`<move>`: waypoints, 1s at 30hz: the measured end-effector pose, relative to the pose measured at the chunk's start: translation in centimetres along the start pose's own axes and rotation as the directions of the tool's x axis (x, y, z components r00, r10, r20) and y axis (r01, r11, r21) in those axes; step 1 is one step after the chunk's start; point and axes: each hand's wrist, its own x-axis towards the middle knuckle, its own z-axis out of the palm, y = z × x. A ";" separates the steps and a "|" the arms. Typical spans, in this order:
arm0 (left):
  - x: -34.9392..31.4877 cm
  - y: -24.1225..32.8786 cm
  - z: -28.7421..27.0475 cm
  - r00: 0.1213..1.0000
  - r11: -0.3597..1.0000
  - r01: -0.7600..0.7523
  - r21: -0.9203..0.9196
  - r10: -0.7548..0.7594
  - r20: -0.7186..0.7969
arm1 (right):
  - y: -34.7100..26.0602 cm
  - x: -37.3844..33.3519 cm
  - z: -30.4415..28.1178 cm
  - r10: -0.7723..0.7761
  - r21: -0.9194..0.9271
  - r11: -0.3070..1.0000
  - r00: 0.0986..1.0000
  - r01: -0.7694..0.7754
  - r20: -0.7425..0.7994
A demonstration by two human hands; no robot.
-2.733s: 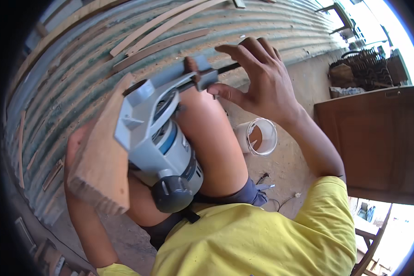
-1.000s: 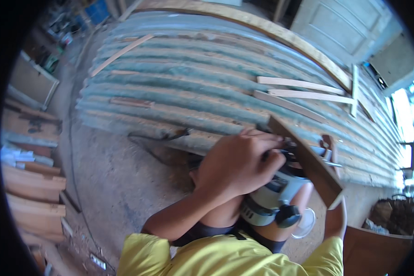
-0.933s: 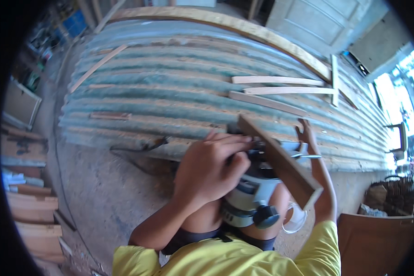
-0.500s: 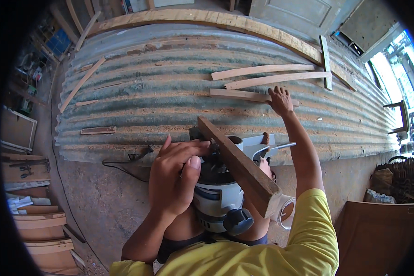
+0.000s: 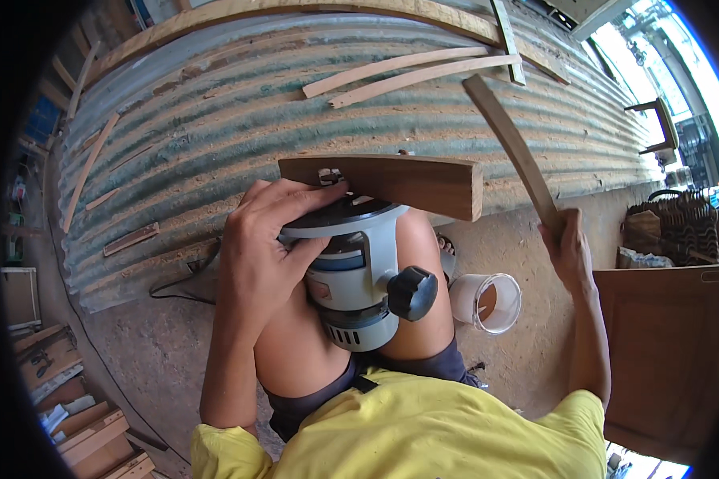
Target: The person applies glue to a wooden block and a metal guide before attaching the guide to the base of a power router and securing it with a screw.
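Observation:
An upside-down handheld router (image 5: 351, 271), light grey with a black base and black side knob, rests in my lap between my thighs. My left hand (image 5: 268, 223) is closed on the edge of its base, fingers on top and thumb below. Across the top of the base stands a brown wooden board (image 5: 407, 180), on edge, close to my left fingertips. Out to the right, my right hand (image 5: 566, 247) is wrapped round the lower end of a wooden strip (image 5: 511, 144). That strip tilts up and away over the corrugated sheet, apart from the router.
Sawdust covers a corrugated metal sheet (image 5: 240, 152) ahead. Two curved wooden strips (image 5: 407, 80) and a small offcut (image 5: 132, 239) lie on it. A clear plastic tub (image 5: 487, 303) stands right of my legs. A brown panel (image 5: 671, 351) is at far right.
My right hand has lifted the wooden strip off the corrugated sheet and drawn it back to the right. The board on the router now lies more crosswise. The head view has shifted.

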 end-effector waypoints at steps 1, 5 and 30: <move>-0.1 0.1 -0.1 1.000 1.000 0.002 0.014 -0.001 -0.017 | -0.9 -2.9 -1.5 0.031 -0.011 0.999 1.000 -0.031 -0.002; -0.8 2.2 -0.2 0.997 0.999 0.054 0.010 -0.054 0.046 | -6.3 -9.7 -6.4 -0.001 0.084 0.996 0.996 0.009 -0.094; -1.3 1.8 0.3 1.000 0.999 0.012 -0.030 -0.012 0.003 | -11.1 -18.7 -3.8 -0.131 -0.222 0.963 0.986 0.150 0.101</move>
